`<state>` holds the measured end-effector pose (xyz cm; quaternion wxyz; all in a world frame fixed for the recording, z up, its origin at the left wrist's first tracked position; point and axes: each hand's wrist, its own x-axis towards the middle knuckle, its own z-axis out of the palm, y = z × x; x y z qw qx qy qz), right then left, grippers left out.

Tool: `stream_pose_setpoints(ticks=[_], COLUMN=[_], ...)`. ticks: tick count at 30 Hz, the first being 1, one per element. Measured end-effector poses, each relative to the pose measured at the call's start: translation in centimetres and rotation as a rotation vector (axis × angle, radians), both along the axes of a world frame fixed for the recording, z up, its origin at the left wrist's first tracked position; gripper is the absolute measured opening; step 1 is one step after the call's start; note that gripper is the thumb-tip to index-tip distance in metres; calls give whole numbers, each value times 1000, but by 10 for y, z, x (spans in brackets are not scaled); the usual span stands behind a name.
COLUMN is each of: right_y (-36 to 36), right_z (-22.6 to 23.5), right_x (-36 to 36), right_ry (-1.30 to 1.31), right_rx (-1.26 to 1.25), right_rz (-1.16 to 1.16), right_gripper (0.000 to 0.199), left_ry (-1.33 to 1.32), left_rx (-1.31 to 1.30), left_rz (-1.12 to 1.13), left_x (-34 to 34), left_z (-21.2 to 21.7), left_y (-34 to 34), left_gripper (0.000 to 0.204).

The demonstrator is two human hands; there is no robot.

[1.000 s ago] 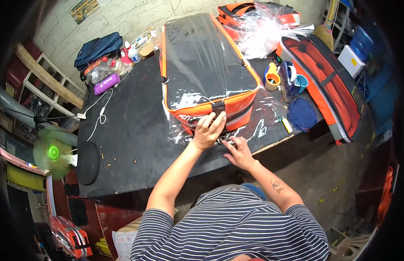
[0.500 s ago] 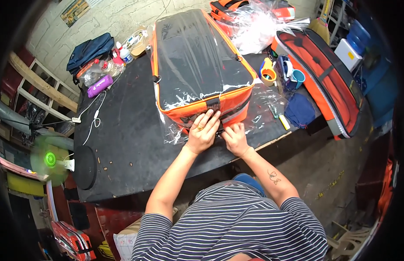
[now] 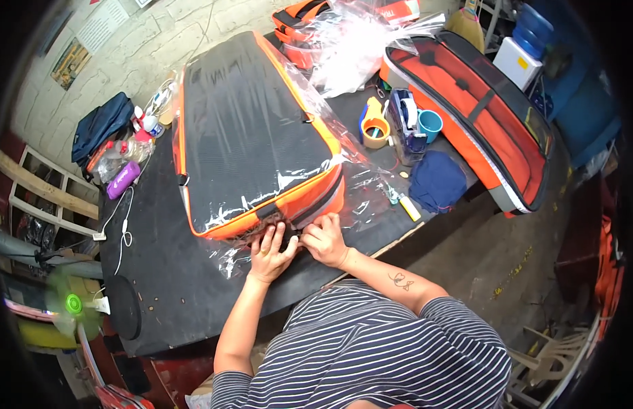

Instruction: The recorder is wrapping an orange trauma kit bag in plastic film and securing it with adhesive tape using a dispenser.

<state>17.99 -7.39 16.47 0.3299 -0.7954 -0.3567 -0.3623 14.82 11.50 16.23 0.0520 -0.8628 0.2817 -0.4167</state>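
A large black bag with orange edging (image 3: pixel 245 129) lies on the table, covered in clear plastic film (image 3: pixel 378 177). My left hand (image 3: pixel 267 255) rests against its near orange side, fingers spread over the film beside a dark strap (image 3: pixel 267 210). Just to the right, my right hand (image 3: pixel 325 240) is closed in a pinch at the bag's lower near edge. What its fingertips hold is hidden, though dark material shows between the two hands.
To the right are an orange tape roll (image 3: pixel 375 133), a tape dispenser (image 3: pixel 406 123), a teal cup (image 3: pixel 430 123), dark blue cloth (image 3: pixel 438 180) and an open orange-black bag (image 3: pixel 476 116). A purple pouch (image 3: pixel 123 179) and white cable lie left. A fan (image 3: pixel 73 303) spins beside the black table (image 3: pixel 187 293).
The view has shifted, so the bag and table appear further left and turned. Both hands stay at the bag's near side; my left fingers are spread wider, and the right hand remains pinched.
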Motion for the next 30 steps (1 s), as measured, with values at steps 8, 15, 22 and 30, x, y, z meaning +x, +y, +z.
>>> stream_pose_setpoints(ticks=[8,15,22,30], right_y=[-10,-11,-18,8], right_z=[-5,-2,6,57], right_x=[12,1,9,39], right_ry=[109,448,491,866], right_rx=[-72,-174,-141,-423], right_rz=[221,405,535,349], right_gripper=[14,28,13,13], left_ry=[43,-31,-81,86], left_rx=[-151,-124,-276,-306], left_rz=[-13,69,24,-122], left_x=[-2,-1,-25,-52], left_z=[23,64,161,147], left_y=[-21,-19,-28,-47], left_gripper=[34,35,27,28])
